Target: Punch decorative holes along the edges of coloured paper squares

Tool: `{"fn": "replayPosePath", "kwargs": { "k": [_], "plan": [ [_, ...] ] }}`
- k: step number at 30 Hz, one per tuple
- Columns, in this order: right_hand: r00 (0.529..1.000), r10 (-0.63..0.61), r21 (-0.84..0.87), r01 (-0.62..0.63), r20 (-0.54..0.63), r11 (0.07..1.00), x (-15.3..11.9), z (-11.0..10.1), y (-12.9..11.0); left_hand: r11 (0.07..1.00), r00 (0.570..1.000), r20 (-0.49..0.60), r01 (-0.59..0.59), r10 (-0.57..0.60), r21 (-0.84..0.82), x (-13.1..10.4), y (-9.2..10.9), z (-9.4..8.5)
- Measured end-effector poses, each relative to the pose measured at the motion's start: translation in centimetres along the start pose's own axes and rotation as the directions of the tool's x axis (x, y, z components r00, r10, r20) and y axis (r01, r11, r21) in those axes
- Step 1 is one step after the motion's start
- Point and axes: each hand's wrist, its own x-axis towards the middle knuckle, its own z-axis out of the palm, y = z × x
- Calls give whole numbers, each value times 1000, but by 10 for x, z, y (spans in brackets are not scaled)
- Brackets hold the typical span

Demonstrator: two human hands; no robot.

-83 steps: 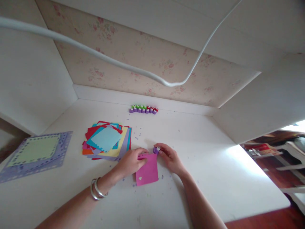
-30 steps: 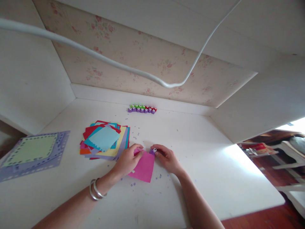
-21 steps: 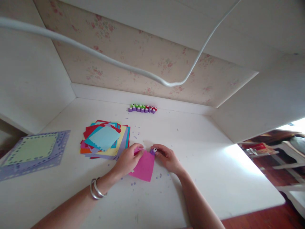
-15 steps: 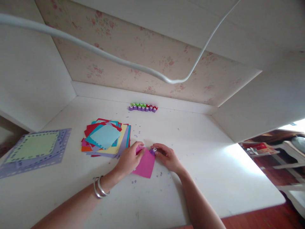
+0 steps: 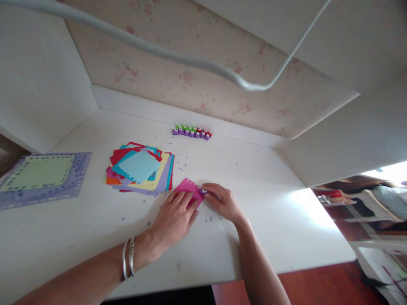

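Observation:
A pink sheet of paper (image 5: 187,183) with small punched holes along its far edge lies at the middle of the white table. My left hand (image 5: 174,216) rests over its near part, fingers bent onto the paper and holding it down; the thumb lies at the near right side. At the sheet's right edge sits a small purple craft punch (image 5: 204,192) with a white top. My right hand (image 5: 222,201) has thumb and fingers closed around this punch, which touches the paper's edge. Part of the punch is hidden by the fingers.
Coloured papers (image 5: 140,165) are piled left of my hands. Farther left lie a pale green sheet (image 5: 41,169) and purple sheets (image 5: 78,182) with punched borders. Several craft punches (image 5: 192,132) stand in rows near the back wall. Tiny purple paper bits (image 5: 208,219) are scattered about. A white cable (image 5: 178,55) hangs in front.
The pink paper has turned, its punched edge now facing away from me. My left hand has gone from pinching its far edge to lying over it. The punch remains in my right hand.

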Motion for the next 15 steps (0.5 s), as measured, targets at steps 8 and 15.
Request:
{"fn": "replayPosePath", "kwargs": {
  "k": [8,15],
  "plan": [
    [985,163,5,-163,55,987,-2,-13,-1,993,998,18,-53,56,-109,0,-15,6],
    [959,235,27,-242,160,970,0,-23,0,997,1000,-20,-5,4,-81,-2,-16,10]
  ]
}}
